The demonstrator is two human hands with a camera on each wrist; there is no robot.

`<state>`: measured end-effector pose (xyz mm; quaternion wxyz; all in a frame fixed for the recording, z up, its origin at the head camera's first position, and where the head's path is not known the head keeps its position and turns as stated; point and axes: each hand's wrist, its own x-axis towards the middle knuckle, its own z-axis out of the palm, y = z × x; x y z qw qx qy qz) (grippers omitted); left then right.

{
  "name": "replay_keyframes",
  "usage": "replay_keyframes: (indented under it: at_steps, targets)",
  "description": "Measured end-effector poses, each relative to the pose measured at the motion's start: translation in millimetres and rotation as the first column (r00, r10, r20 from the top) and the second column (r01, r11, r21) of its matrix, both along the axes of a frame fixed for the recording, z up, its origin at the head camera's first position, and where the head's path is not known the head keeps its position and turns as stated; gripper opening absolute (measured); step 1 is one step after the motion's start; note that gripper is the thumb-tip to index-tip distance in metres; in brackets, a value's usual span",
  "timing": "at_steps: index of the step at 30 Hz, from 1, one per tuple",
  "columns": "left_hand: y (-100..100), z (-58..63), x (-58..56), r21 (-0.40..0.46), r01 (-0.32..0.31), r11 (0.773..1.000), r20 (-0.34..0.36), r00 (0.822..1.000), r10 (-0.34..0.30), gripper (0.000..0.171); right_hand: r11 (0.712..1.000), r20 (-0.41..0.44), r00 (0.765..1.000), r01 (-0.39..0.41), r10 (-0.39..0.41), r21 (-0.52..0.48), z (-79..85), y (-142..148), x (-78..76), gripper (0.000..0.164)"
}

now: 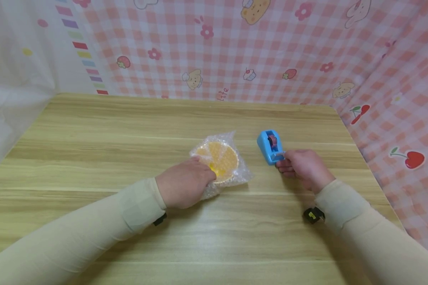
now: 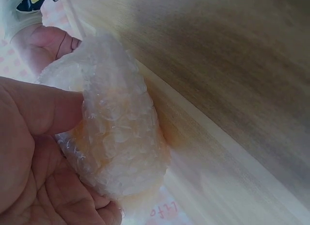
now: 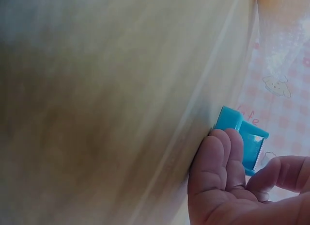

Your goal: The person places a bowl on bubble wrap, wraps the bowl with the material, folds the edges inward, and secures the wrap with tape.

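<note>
A round, orange-slice-patterned item (image 1: pixel 222 156) lies inside clear bubble wrap (image 1: pixel 237 178) near the middle of the table. My left hand (image 1: pixel 185 182) grips the near-left side of this package, thumb on one face in the left wrist view, with the wrap (image 2: pixel 121 133) bunched beside it. To the right stands a blue tape dispenser (image 1: pixel 267 148) with a reddish tape core. At its toothed front edge, my right hand (image 1: pixel 303 168) pinches the clear tape end between thumb and index finger. The other fingers rest against the dispenser (image 3: pixel 247 142); the tape is hard to see.
Everything stands on a wood-grain table (image 1: pixel 92 130). A pink checked cloth (image 1: pixel 164 51) hangs behind it and along the right side, with a whitish sheet (image 1: pixel 18 51) on the left. A black wrist device (image 1: pixel 312 215) hangs under the right sleeve.
</note>
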<state>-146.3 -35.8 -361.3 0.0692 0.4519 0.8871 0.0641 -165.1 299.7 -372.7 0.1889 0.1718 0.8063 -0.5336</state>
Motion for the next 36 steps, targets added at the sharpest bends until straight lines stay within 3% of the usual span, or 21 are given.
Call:
replay_keyframes:
  at_steps: [14,36]
  targets:
    - [0.9,0.6,-0.2,0.018,-0.002,1.000,0.000,1.000,0.002,0.026,0.998,-0.015,1.000,-0.003,0.004,0.064,1.9,-2.2,0.4,0.046]
    - [-0.3,-1.2,0.6,0.010,-0.001,1.000,0.005,1.000,0.001,0.027,0.960,0.001,0.991,-0.129,0.133,0.248,3.0,-2.4,-2.8,0.045]
